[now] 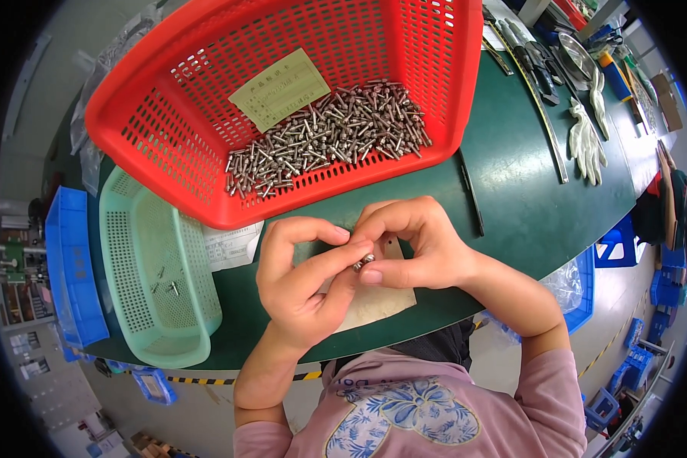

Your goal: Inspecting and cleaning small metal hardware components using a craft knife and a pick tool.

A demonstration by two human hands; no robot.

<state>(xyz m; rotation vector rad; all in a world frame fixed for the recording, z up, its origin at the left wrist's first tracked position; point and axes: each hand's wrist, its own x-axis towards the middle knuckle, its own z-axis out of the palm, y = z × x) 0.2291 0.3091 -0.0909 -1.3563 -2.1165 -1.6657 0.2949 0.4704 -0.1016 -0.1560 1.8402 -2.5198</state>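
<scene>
My left hand [301, 286] and my right hand [424, 248] meet over the table edge, fingers bent and thumbs pinching. Between the fingertips sit small shiny metal pins [364, 262]; only their rounded ends show, and the rest is hidden. Below the hands lies a pale sheet of paper [385, 305]. Just beyond them a red perforated basket [282, 212] stands tilted, holding a pile of similar metal pins [328, 137] and a yellowish paper card [280, 89]. To the left, a light green basket [206, 309] contains a few loose metal pins [173, 288].
A printed sheet [233, 246] lies partly under the baskets. A blue bin [76, 267] stands at the far left. On the green table [511, 221] to the right are a thin black rod [471, 192], a steel ruler [538, 107] and white gloves [586, 145].
</scene>
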